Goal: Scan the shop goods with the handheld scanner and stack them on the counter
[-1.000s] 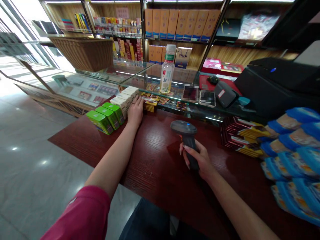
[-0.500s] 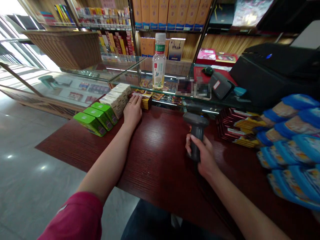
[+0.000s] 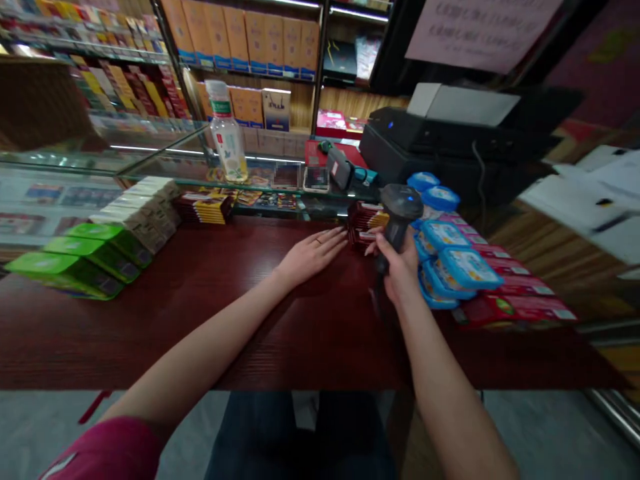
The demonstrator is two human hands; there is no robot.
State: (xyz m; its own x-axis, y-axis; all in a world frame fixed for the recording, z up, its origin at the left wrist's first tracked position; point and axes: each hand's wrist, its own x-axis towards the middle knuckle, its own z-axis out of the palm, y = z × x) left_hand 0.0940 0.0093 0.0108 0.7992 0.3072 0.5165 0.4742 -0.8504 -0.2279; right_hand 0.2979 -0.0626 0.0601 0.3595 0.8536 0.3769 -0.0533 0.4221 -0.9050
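My right hand (image 3: 397,267) is wrapped round the handle of a grey barcode scanner (image 3: 400,212), held upright above the dark red counter (image 3: 200,313). The scanner's head, with a blue light, points toward a stack of dark red packs (image 3: 367,223) under the glass shelf. My left hand (image 3: 313,252) lies flat on the counter with fingers stretched out, its fingertips next to that stack. Blue-lidded packets (image 3: 453,257) sit just right of my right hand.
Green boxes (image 3: 75,257) and cream boxes (image 3: 137,210) line the counter's left side. A drink bottle (image 3: 227,133) stands on the glass shelf (image 3: 165,163). A black printer (image 3: 440,143) sits behind the packets. Red flat packs (image 3: 510,300) lie at the right. Stocked shelves fill the back wall.
My view has swung right. My left hand left the cream boxes and moved across to the dark red packs. My right hand carried the scanner forward and right toward the same stack.
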